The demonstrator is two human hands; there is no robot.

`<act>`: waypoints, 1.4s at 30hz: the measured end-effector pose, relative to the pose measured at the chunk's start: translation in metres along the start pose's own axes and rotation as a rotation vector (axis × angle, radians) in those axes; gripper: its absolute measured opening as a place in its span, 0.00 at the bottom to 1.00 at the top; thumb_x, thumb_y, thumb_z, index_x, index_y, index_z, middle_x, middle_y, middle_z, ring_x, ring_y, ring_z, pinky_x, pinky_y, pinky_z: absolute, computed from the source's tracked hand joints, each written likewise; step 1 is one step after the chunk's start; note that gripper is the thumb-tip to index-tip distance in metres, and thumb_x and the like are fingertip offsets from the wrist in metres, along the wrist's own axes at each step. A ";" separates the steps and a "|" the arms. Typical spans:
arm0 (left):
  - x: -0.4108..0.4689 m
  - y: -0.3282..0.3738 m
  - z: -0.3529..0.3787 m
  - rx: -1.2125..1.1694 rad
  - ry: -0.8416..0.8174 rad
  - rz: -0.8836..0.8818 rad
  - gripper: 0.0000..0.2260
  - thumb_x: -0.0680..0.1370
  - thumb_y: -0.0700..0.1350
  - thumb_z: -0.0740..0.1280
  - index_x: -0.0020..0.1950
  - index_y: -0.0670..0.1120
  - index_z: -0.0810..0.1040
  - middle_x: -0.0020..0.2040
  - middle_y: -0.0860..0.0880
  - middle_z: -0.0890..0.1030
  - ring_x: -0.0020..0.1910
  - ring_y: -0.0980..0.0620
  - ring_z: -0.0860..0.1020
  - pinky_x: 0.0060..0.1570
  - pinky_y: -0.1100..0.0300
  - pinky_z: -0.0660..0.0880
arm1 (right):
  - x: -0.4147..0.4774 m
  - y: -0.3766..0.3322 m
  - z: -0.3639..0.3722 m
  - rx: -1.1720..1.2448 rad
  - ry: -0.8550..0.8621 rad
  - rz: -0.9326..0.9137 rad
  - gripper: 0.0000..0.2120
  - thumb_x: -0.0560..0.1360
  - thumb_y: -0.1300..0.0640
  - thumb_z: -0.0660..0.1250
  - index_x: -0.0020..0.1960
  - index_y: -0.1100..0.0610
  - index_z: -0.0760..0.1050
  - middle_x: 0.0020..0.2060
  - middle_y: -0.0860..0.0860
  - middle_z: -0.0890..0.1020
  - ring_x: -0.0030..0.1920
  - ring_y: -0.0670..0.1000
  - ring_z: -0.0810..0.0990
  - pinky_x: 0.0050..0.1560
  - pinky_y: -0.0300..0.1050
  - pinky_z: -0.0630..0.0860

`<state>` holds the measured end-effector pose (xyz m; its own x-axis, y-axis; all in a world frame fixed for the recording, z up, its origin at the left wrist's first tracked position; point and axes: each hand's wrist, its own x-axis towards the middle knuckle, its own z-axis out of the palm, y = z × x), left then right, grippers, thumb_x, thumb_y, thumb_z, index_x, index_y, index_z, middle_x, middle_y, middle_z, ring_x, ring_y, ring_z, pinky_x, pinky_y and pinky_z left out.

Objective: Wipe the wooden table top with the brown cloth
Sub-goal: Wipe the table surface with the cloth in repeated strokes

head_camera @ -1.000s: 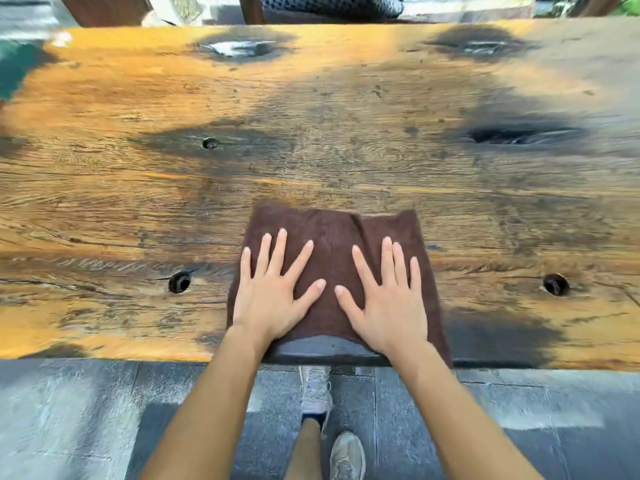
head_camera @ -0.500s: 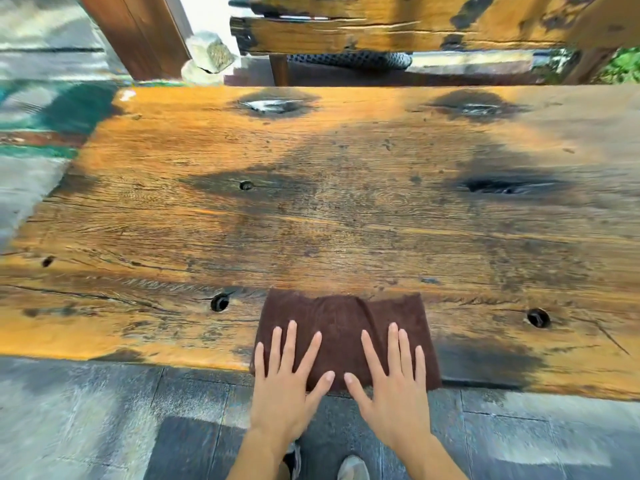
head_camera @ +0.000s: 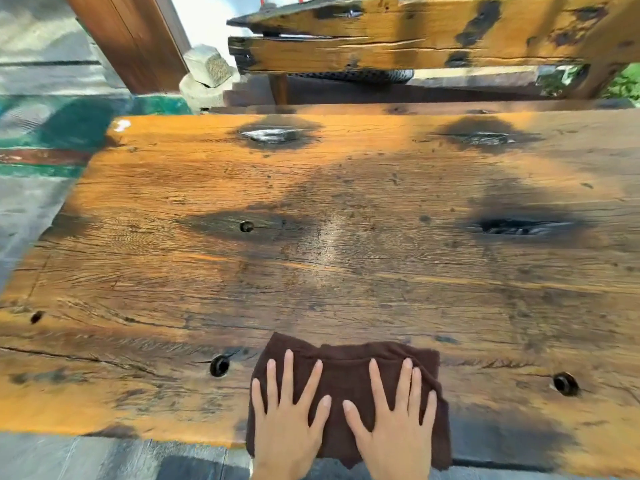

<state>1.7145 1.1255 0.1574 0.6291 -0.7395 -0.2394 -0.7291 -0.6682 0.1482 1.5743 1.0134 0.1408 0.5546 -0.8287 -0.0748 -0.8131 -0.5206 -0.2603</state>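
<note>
1. Hands: my left hand [head_camera: 287, 420] and right hand [head_camera: 394, 424] lie flat side by side on the brown cloth [head_camera: 346, 375]. The fingers are straight and spread wide, the palms press down, and neither hand pinches any fabric. Risk: on a hard push my palms may slide over the cloth instead of carrying it.
2. Cloth position: it sits at the near edge of the wooden table top [head_camera: 346, 271], about midway along. Its near hem hangs slightly past that edge, above the stone floor [head_camera: 86, 459]. Risk: any pull towards me would drag it off the table.
3. Cloth condition: it is folded, with a ridge across its far part. Risk: a forward stroke may roll or bunch it, leaving unwiped streaks.
4. Near holes: one round hole [head_camera: 219, 365] lies just left of the cloth and a second round hole [head_camera: 565, 383] well to the right. Risk: a sideways pass could snag the nap on a rim or push dirt inside.
5. Dark patch [head_camera: 502, 434] just right of the cloth: I cannot tell whether it is damp or stain. Risk: if damp, wiping would smear it.
6. Mid-table: there is a small hole [head_camera: 246, 226] to the left and a long open crack [head_camera: 519, 227] to the right. Risk: the rough lips would likely catch the cloth.
7. Far edge: two dark knots [head_camera: 273, 135] [head_camera: 485, 138] lie there. Risk: at full reach my pressure would thin out, so that strip may be missed.
</note>
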 end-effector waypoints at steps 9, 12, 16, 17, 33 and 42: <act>0.097 -0.024 -0.010 -0.036 0.078 0.050 0.29 0.80 0.67 0.55 0.82 0.64 0.60 0.84 0.45 0.57 0.83 0.37 0.54 0.76 0.33 0.54 | 0.088 -0.020 0.004 -0.037 0.006 -0.046 0.41 0.73 0.26 0.59 0.82 0.43 0.63 0.83 0.62 0.59 0.82 0.64 0.60 0.78 0.72 0.58; 0.143 -0.028 -0.017 -0.026 0.078 0.048 0.29 0.81 0.67 0.53 0.82 0.64 0.57 0.85 0.45 0.54 0.83 0.38 0.52 0.77 0.33 0.53 | 0.134 -0.029 0.006 -0.059 0.012 -0.061 0.41 0.75 0.25 0.57 0.83 0.43 0.60 0.83 0.62 0.58 0.83 0.63 0.58 0.78 0.72 0.57; 0.215 -0.037 -0.035 -0.009 0.085 0.039 0.29 0.82 0.68 0.51 0.83 0.65 0.54 0.85 0.46 0.52 0.83 0.39 0.50 0.77 0.33 0.52 | 0.206 -0.046 0.008 -0.084 0.005 -0.056 0.41 0.76 0.24 0.55 0.84 0.42 0.58 0.84 0.62 0.55 0.84 0.62 0.55 0.79 0.71 0.55; 0.231 -0.039 -0.038 -0.010 0.091 0.041 0.29 0.82 0.69 0.51 0.83 0.65 0.53 0.85 0.46 0.51 0.83 0.39 0.50 0.77 0.33 0.52 | 0.222 -0.050 0.010 -0.089 0.011 -0.051 0.41 0.76 0.24 0.55 0.84 0.42 0.57 0.84 0.61 0.54 0.84 0.62 0.54 0.79 0.71 0.55; 0.561 -0.053 -0.104 -0.022 0.144 0.095 0.28 0.80 0.74 0.37 0.78 0.72 0.35 0.84 0.52 0.35 0.81 0.47 0.31 0.78 0.40 0.33 | 0.541 -0.112 0.008 -0.111 -0.056 0.039 0.40 0.75 0.20 0.33 0.82 0.36 0.30 0.84 0.59 0.35 0.83 0.58 0.30 0.80 0.66 0.34; 0.702 -0.041 -0.141 -0.026 0.182 0.126 0.30 0.80 0.72 0.41 0.82 0.68 0.46 0.85 0.49 0.41 0.83 0.43 0.37 0.79 0.38 0.37 | 0.677 -0.132 0.002 -0.109 0.020 0.047 0.43 0.74 0.21 0.38 0.85 0.38 0.42 0.85 0.61 0.42 0.84 0.61 0.37 0.80 0.67 0.34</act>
<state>2.2244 0.6227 0.1190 0.5735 -0.8182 -0.0408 -0.7992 -0.5698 0.1913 2.0579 0.5214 0.1224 0.5126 -0.8562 -0.0646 -0.8532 -0.4994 -0.1504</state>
